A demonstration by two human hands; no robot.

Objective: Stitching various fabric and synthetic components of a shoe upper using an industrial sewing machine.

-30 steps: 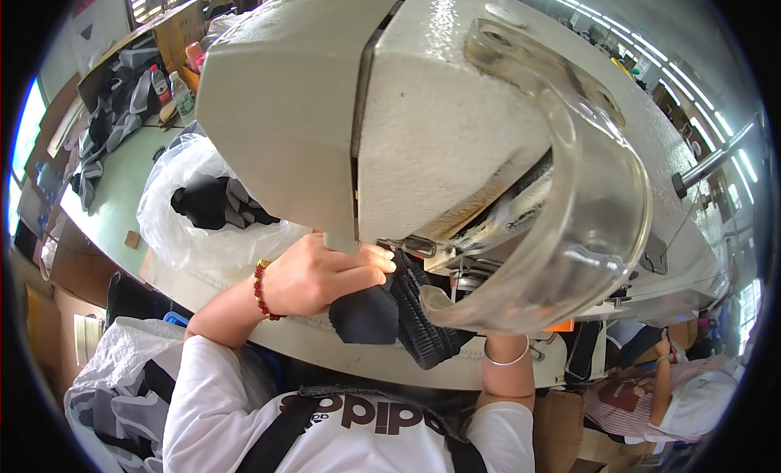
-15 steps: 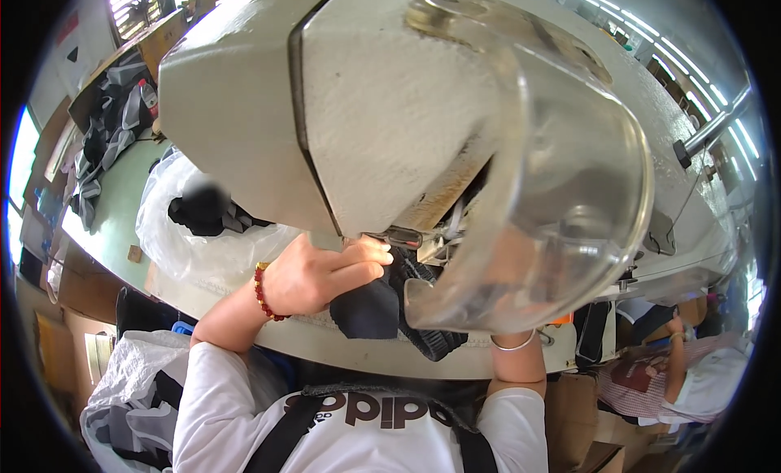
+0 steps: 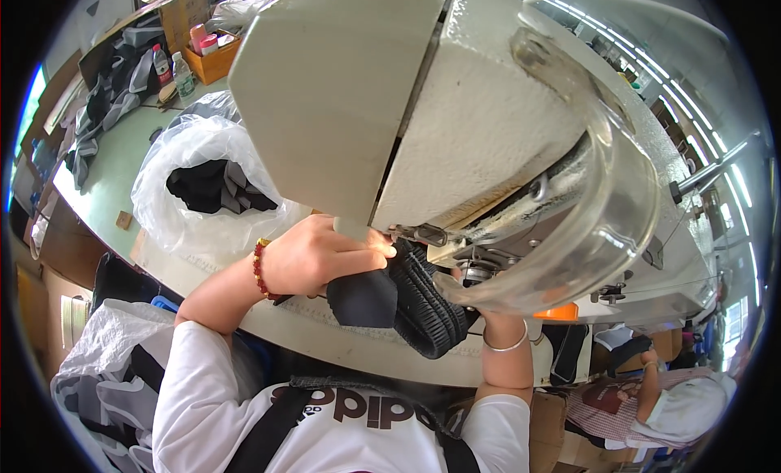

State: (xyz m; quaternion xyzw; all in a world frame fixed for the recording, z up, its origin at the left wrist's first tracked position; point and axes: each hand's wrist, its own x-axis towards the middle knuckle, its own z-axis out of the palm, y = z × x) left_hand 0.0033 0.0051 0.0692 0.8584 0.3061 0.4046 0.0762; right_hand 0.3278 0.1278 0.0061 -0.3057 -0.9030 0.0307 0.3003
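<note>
My left hand [image 3: 313,257], with a red bead bracelet, pinches the edge of a black fabric piece [image 3: 362,300] just below the sewing machine head [image 3: 480,131]. A ribbed, gathered black band [image 3: 431,314] curves down from the same spot, beside the smooth flap. My right hand [image 3: 499,322], wearing a silver bangle, reaches under the machine's clear curved guard [image 3: 630,221] at the right end of the band. Its fingers are mostly hidden behind the machine parts, so its grip does not show.
Left of the machine stands a clear plastic bag [image 3: 167,204] holding black and grey fabric. Bottles [image 3: 183,76] and an orange box [image 3: 215,62] are at the back left. Another bag of cut pieces [image 3: 122,375] sits low on the left. A co-worker [image 3: 651,400] is at the right.
My view has shifted, so the machine head appears farther right and the plastic bag shows more fully. More of the ribbed band is visible. My left hand keeps its pinch on the fabric.
</note>
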